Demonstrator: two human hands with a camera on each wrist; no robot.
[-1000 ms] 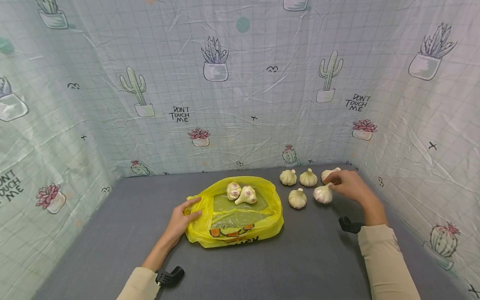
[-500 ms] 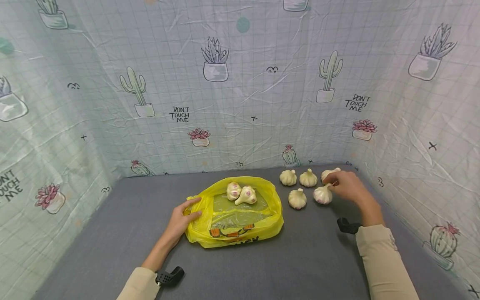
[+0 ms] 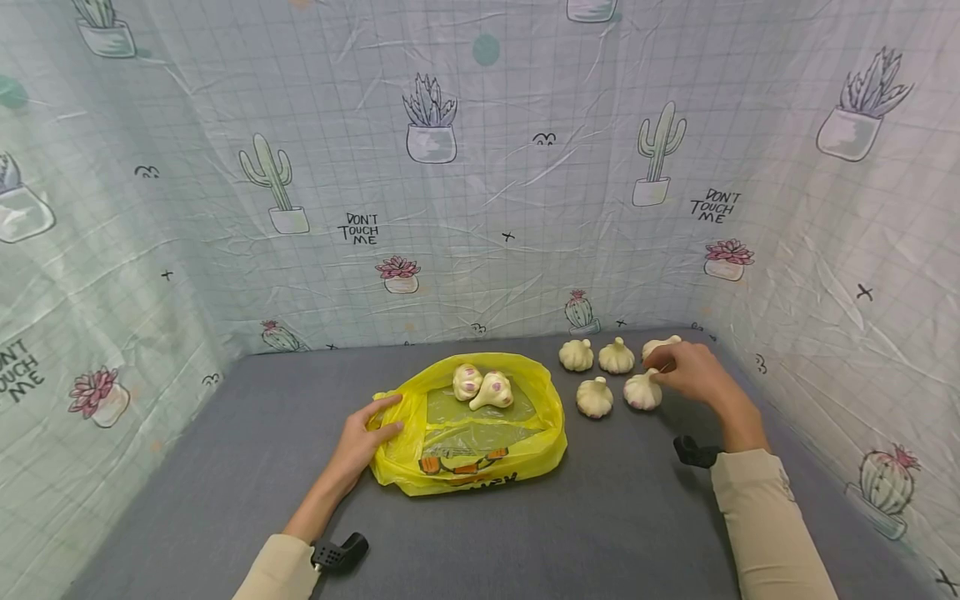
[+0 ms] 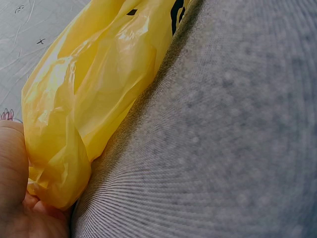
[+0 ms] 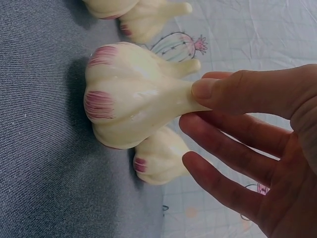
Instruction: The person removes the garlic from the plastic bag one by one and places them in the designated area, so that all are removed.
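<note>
A yellow plastic bag [image 3: 405,475] lies on the grey table with its mouth spread open. Two garlic bulbs [image 3: 492,390] sit inside it. At the bag's left side my left hand [image 3: 358,440] holds the rim, and the left wrist view has the yellow film [image 4: 59,148] beside the thumb [image 4: 11,163]. My right hand [image 3: 697,375] pinches one garlic bulb [image 3: 642,392] by its stem between thumb and fingers. In the right wrist view this bulb [image 5: 124,96] has purple streaks, and its base is at or just above the cloth.
Several other garlic bulbs stand close around the right hand: one at the front [image 3: 595,397], two behind [image 3: 577,356], and one partly hidden by the fingers [image 3: 660,345]. A patterned sheet [image 3: 480,208] walls in the back and sides of the table [image 3: 585,533].
My right hand has shifted very slightly left with the pinched garlic bulb, bringing it nearer the front bulb. The left hand and the bag have stayed put.
</note>
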